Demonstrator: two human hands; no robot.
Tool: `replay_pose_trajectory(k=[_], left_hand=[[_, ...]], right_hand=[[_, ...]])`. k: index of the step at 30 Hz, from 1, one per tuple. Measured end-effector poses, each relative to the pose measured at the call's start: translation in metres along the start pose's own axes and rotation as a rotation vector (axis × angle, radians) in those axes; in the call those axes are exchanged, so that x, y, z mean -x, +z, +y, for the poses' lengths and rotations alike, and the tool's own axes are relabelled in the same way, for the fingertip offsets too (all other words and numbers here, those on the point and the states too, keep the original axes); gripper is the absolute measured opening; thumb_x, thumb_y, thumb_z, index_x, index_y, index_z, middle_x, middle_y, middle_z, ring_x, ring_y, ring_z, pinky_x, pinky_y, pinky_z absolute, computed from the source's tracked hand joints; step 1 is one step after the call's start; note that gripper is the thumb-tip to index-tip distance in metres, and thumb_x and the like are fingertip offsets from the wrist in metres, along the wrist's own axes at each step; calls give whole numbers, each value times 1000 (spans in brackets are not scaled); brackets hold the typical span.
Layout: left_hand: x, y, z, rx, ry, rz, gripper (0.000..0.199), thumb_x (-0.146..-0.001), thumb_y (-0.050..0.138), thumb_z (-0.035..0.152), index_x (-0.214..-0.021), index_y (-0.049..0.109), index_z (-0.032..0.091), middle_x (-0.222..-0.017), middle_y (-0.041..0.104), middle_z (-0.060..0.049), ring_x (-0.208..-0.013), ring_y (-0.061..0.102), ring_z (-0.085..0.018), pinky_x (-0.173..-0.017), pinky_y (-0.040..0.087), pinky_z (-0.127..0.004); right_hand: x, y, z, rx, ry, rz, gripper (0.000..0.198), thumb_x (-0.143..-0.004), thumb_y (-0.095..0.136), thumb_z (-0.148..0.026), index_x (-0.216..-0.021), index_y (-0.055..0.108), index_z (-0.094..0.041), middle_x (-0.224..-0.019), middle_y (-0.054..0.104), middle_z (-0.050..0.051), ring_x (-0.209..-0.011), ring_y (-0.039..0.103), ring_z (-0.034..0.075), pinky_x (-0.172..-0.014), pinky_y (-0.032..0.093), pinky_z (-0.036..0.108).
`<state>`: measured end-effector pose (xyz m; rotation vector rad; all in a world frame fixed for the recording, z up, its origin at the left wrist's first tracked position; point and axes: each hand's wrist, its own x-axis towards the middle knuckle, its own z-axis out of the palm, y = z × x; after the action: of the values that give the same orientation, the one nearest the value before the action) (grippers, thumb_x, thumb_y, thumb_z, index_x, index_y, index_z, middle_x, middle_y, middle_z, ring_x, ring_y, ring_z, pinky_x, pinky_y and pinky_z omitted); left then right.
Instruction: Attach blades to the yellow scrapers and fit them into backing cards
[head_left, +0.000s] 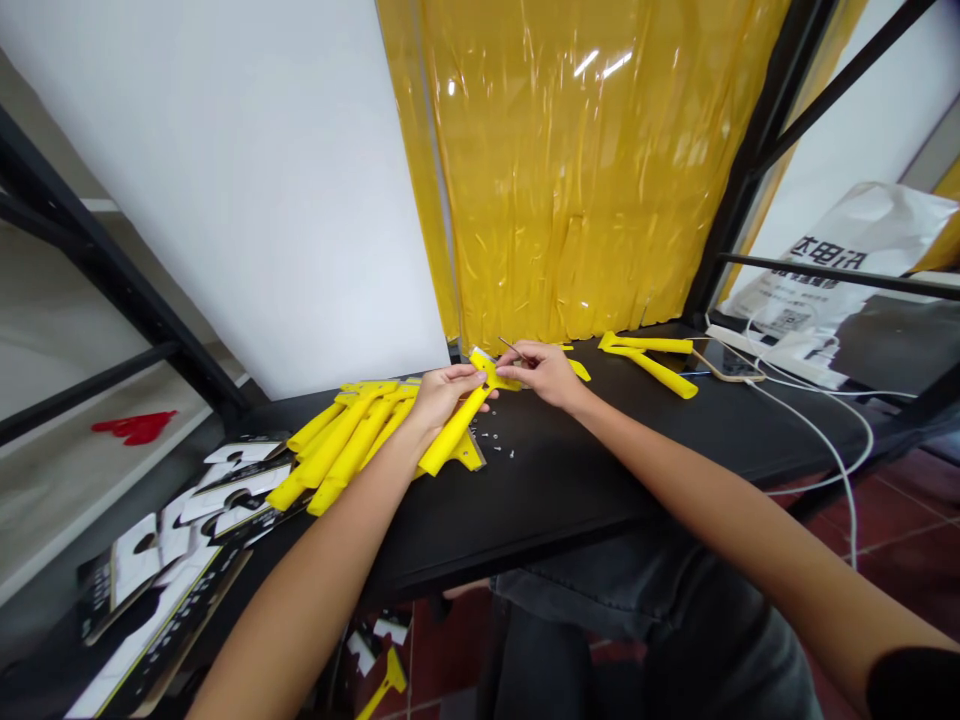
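My left hand (444,393) is closed around the head of a yellow scraper (454,435), its handle slanting down toward me. A pale metal blade (481,356) shows at the scraper's upper end. Pinched in my right hand (550,374) is a thin metal rod (511,348), pointing up and left; its tip shape is too small to tell. Those right fingertips are against the scraper's head. Several small screws (495,437) lie on the black table (577,480) just below my hands. To the left, several more yellow scrapers (352,445) are piled up, handles toward me.
Black-and-white cardboard packaging (176,560) covers the table's left end. Two yellow handles (651,362) lie at right, beside a phone (726,360) and white cables (832,450). A yellow plastic curtain (592,180) hangs behind; black frame posts (739,190) flank the table. A white bag (832,270) stands far right.
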<state>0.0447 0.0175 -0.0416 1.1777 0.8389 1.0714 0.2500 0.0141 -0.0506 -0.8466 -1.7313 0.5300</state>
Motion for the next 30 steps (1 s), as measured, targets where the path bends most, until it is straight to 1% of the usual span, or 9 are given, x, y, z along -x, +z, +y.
replay_pose_trajectory(k=[5,11,14,17,19,21,25,27,30], left_hand=[[3,9,-8,-17,-13,-26,23,-76,84,14,-90,66,11,-79,74,-9,-72,77,-25,-54,62,-29],[-1,6,-13,-31,18,-4,26,-73,87,15,-88,66,11,-79,74,-8,-70,76,-25,-53,62,-31],[1,7,-14,-47,61,-3,29,-70,90,19,-87,68,10,-83,76,-10,-70,76,-25,-53,62,-32],[2,8,-16,-89,102,-13,36,-64,94,25,-85,68,10,-81,75,-9,-68,75,-24,-52,62,-32],[1,7,-17,-116,119,-16,38,-62,95,28,-85,69,10,-79,74,-8,-67,75,-24,-51,61,-32],[1,6,-18,-129,123,-16,39,-62,95,29,-84,69,10,-78,74,-7,-67,75,-24,-51,62,-32],[2,6,-19,-140,106,-31,38,-62,95,29,-84,69,11,-77,73,-6,-67,75,-24,-52,62,-34],[3,7,-19,-148,101,-41,37,-63,94,30,-83,69,11,-78,73,-7,-69,75,-25,-52,63,-34],[5,9,-18,-151,110,-31,38,-63,94,30,-82,69,11,-78,73,-7,-70,76,-25,-53,63,-33]], right_hand=[[1,6,3,-27,-42,-16,28,-86,74,-52,-84,78,-24,-87,68,5,-80,58,19,-75,44,34],[0,3,5,30,-31,-44,26,-86,74,-49,-83,78,-23,-84,68,4,-78,58,19,-75,44,33],[0,0,2,85,-68,-84,24,-89,72,-46,-82,77,-23,-86,68,4,-76,57,19,-75,42,32],[1,2,1,119,-96,-99,22,-90,71,-40,-79,74,-22,-83,67,4,-75,56,18,-74,41,31],[2,4,3,95,-60,-80,21,-88,74,-41,-79,72,-21,-82,67,4,-75,55,17,-73,41,31],[1,6,5,17,29,-60,26,-81,78,-45,-82,70,-20,-81,66,2,-74,55,17,-72,42,30],[-1,6,12,-136,222,-119,38,-70,84,-52,-78,69,-18,-74,64,0,-68,54,14,-67,43,28],[-2,4,13,-153,250,-134,38,-69,84,-52,-78,70,-18,-74,65,1,-68,54,14,-67,43,28],[-2,3,13,-113,211,-123,38,-71,83,-53,-79,73,-18,-74,65,1,-68,54,13,-67,42,27]])
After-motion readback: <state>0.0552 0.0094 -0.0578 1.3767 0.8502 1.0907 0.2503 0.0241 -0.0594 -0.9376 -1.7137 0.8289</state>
